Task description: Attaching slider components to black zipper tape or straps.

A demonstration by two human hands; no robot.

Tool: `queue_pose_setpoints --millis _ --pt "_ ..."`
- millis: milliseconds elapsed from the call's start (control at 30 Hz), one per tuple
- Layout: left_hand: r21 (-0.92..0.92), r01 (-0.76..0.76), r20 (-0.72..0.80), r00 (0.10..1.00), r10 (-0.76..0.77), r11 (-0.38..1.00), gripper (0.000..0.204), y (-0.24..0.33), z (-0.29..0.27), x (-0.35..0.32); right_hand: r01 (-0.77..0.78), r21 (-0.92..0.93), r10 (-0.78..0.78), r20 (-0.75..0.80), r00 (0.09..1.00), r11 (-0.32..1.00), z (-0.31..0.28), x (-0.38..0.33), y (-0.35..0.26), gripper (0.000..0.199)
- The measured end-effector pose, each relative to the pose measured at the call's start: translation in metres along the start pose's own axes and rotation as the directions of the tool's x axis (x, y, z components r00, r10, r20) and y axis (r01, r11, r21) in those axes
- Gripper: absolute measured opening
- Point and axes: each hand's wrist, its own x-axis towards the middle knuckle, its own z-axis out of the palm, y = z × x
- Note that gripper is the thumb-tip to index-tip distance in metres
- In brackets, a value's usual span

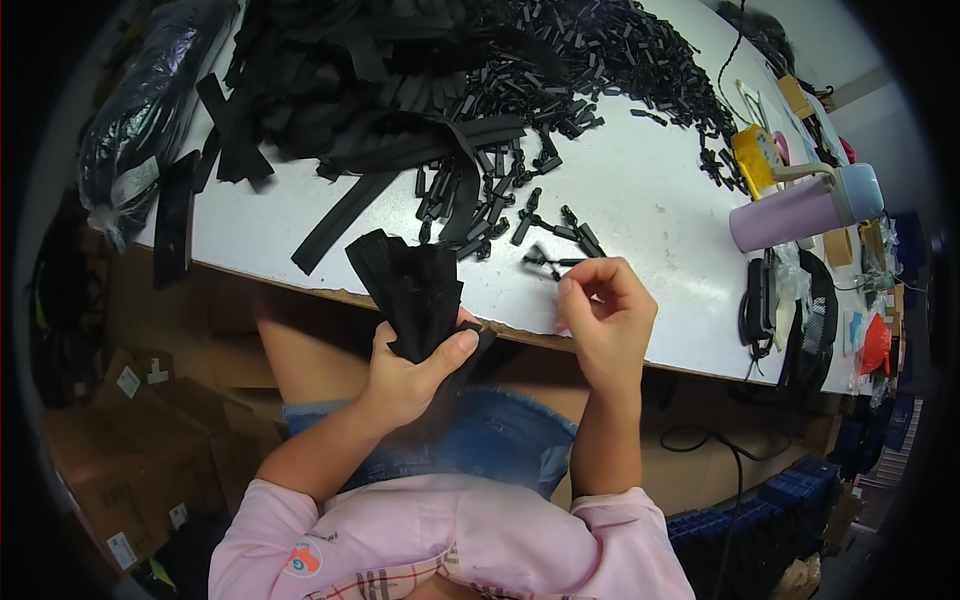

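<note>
My left hand [415, 375] is closed round a bunch of black zipper tapes [405, 285], just off the table's near edge. Their layered ends fan upward from the grip, and the lower part hangs over my lap. My right hand [610, 315] is over the near edge of the table, thumb and forefinger pinched. At its fingertips is a small black zipper slider [540, 258] with a pull, slightly blurred. More loose sliders [495, 205] lie scattered just beyond, between my two hands.
On the white table [660, 200], a heap of black tapes [340, 80] lies at the far left, beside a large pile of sliders [600, 50]. A filled plastic bag [150, 120] lies left. A purple bottle [790, 215] and yellow tape dispenser [757, 160] stand right. Cardboard boxes [150, 450] sit below left.
</note>
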Motion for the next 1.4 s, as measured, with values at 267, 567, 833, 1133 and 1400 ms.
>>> queue_pose_setpoints --millis 267,567,833,1133,1400 --pt "0.024 -0.037 -0.03 0.999 0.037 0.999 0.011 -0.003 0.006 0.006 0.01 0.109 -0.003 -0.069 0.998 0.994 0.003 0.006 0.0 0.004" --pt "0.025 -0.033 -0.041 0.999 0.034 0.999 0.009 0.0 0.006 0.004 0.199 0.005 -0.193 -0.23 0.954 0.98 0.009 -0.003 -0.008 0.004" --pt "0.033 -0.033 -0.034 0.999 0.034 0.999 0.01 0.002 0.006 0.003 0.056 0.223 -0.032 -0.108 0.994 0.973 0.001 -0.005 -0.004 0.005" --pt "0.002 -0.155 -0.021 0.988 0.155 0.988 0.011 -0.01 0.005 0.001 0.051 0.222 -0.101 0.22 0.97 0.974 0.023 -0.037 -0.006 0.016" --pt "0.094 -0.201 0.029 0.98 0.199 0.975 0.011 -0.004 0.004 0.0 0.253 0.08 -0.264 0.229 0.937 0.964 0.017 -0.035 -0.003 0.019"
